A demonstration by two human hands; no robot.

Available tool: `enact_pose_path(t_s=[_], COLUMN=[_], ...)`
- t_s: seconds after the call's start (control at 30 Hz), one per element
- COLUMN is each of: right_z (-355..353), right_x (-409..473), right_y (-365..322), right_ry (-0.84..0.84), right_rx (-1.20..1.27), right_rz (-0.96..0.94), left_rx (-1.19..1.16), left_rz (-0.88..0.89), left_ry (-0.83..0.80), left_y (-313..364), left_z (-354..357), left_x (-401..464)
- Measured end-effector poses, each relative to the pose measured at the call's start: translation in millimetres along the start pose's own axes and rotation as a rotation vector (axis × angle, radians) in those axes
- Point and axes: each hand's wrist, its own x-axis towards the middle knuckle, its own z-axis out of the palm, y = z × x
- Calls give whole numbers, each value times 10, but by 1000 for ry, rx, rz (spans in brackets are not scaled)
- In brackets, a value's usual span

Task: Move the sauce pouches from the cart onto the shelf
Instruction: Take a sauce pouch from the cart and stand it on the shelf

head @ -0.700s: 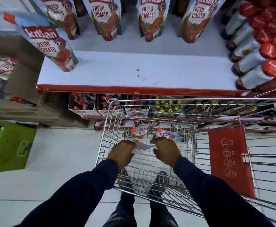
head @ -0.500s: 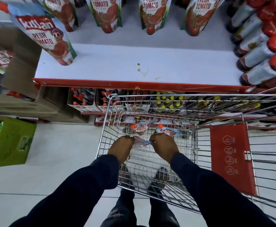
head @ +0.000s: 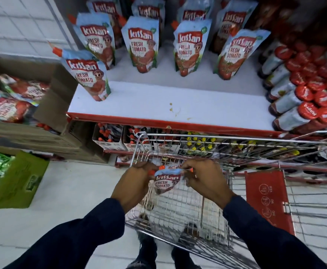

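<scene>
both hands, the left hand (head: 137,180) and right hand (head: 203,179), were closed on the top of a pale blue and red tomato sauce pouch (head: 166,182) above the wire cart (head: 236,139). several matching pouches already stood on the white shelf (head: 207,109), with its front row mostly unfilled.

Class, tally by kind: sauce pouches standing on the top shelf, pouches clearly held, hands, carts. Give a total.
Blue-and-red Kissan sauce pouches standing on white shelf: 9
Kissan pouch held: 1
Bare hands: 2
Silver wire cart: 1
Total: 13
</scene>
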Motion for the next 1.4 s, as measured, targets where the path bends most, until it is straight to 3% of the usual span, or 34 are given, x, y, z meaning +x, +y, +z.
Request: enact_pose_path(t_s=[0.33,0.43,0.57,0.83,1.4], right_z=[-1169,-1367,-1556,-1521,-1283], right_x=[401,644,993,1715,2318], right_y=[-662,-791,-938,-1131,-1212], right_ry=[322,369,412,432,404], right_rx=[178,183,200,141,131], right_rz=[-81,-105,-144,-128,44], left_rx=[-50,14,271,606,687], left_rz=[156,181,197,67,18], left_ry=[294,338,418,338,234], left_y=[449,464,416,216,-166], left_z=[-1379,-1679,-2038,-2443,-2446], left_x=[349,513,758,1289,1841])
